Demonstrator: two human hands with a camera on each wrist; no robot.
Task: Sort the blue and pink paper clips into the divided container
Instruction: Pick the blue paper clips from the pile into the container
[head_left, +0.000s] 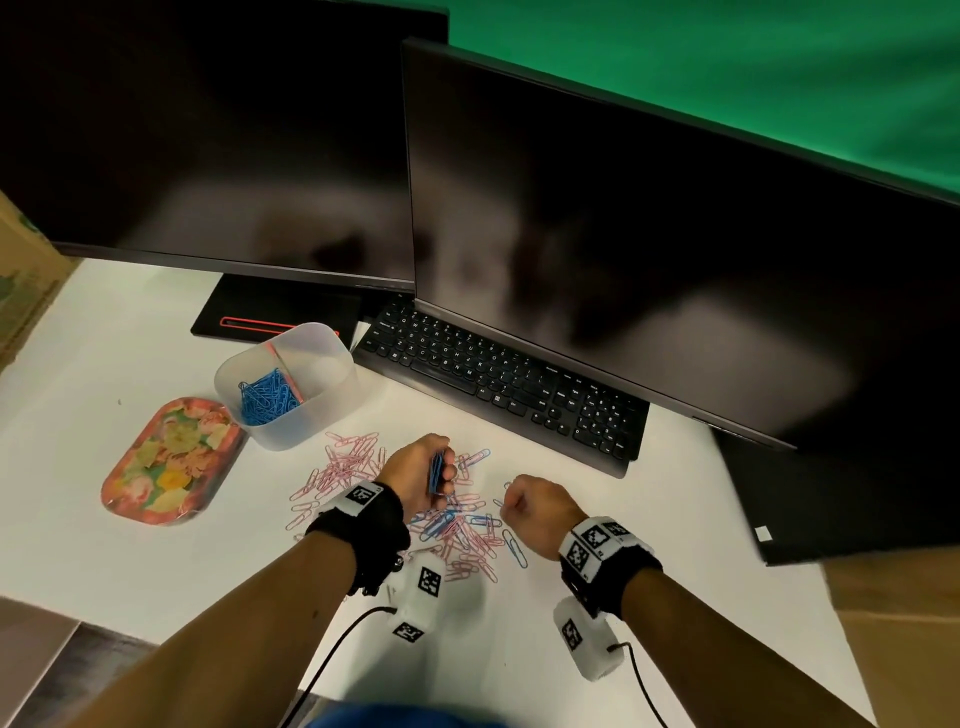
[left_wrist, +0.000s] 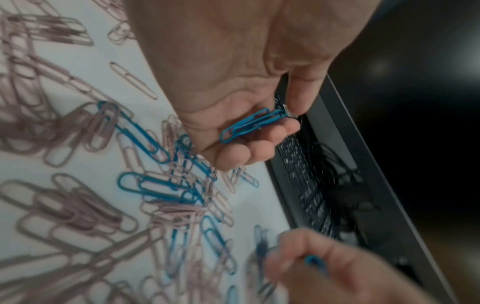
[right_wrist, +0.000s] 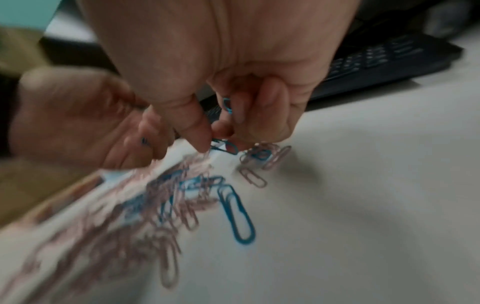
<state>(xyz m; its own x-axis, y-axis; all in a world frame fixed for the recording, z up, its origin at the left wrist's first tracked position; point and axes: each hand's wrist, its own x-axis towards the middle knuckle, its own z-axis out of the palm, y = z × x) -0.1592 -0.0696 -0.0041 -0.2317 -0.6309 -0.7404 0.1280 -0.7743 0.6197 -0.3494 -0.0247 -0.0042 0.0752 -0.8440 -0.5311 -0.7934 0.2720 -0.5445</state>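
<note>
A heap of pink and blue paper clips (head_left: 457, 525) lies on the white desk. My left hand (head_left: 423, 475) hovers over the heap and grips a small bunch of blue clips (left_wrist: 253, 124) between thumb and curled fingers. To its right my right hand (head_left: 540, 506) is curled, pinching a blue clip (right_wrist: 225, 145) just above the pile. The translucent divided container (head_left: 291, 384) stands behind the heap on the left. Blue clips (head_left: 267, 397) fill its near-left compartment; the other side looks bare.
A flowered tray (head_left: 171, 462) lies left of the container. A black keyboard (head_left: 498, 379) runs behind the clips under two dark monitors (head_left: 649, 234). A cardboard box (head_left: 26, 280) stands at the far left. Cables trail from my wrist cameras toward the near desk edge.
</note>
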